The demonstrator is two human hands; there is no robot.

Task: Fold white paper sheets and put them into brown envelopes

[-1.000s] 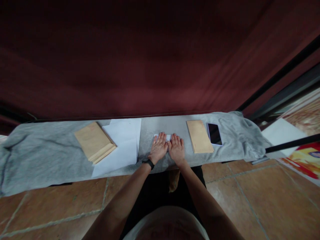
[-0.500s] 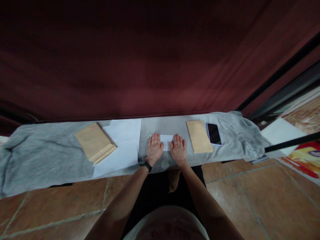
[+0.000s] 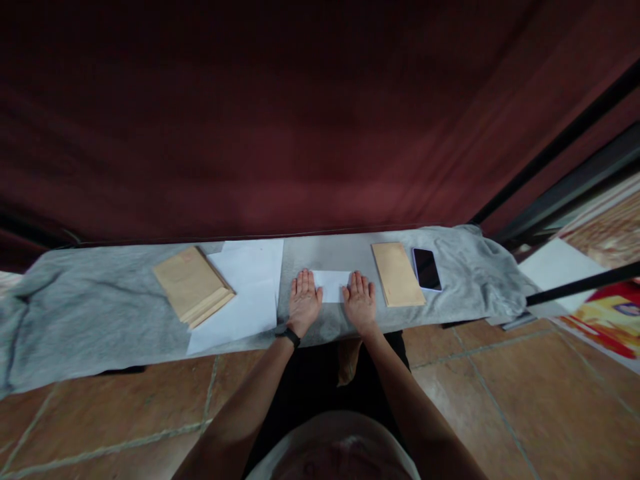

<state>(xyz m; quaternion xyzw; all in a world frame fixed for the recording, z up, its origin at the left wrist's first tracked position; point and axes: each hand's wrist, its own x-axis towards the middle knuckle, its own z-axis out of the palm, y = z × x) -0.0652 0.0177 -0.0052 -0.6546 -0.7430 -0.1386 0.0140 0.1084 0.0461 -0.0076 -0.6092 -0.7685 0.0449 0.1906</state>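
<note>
A folded white sheet of paper (image 3: 332, 287) lies flat on the grey cloth in front of me. My left hand (image 3: 305, 301) rests palm down over its left end, fingers stretched out. Over the right end lies my right hand (image 3: 360, 301), also flat with the fingers extended. The paper's middle shows between the two hands; its ends are partly hidden beneath them. To the right of my right hand is a brown envelope (image 3: 398, 275). Loose white sheets (image 3: 250, 293) lie to the left of my left hand.
A stack of brown envelopes (image 3: 193, 283) sits partly on the loose sheets. A phone (image 3: 427, 269) lies beside the single envelope. Grey cloth (image 3: 115, 300) covers the narrow table. A dark red curtain (image 3: 300, 147) hangs behind it, and a black bar (image 3: 580, 284) is at the right.
My left hand has slid left along the folded paper, and my right hand slightly right. More of the white paper now shows between them.
</note>
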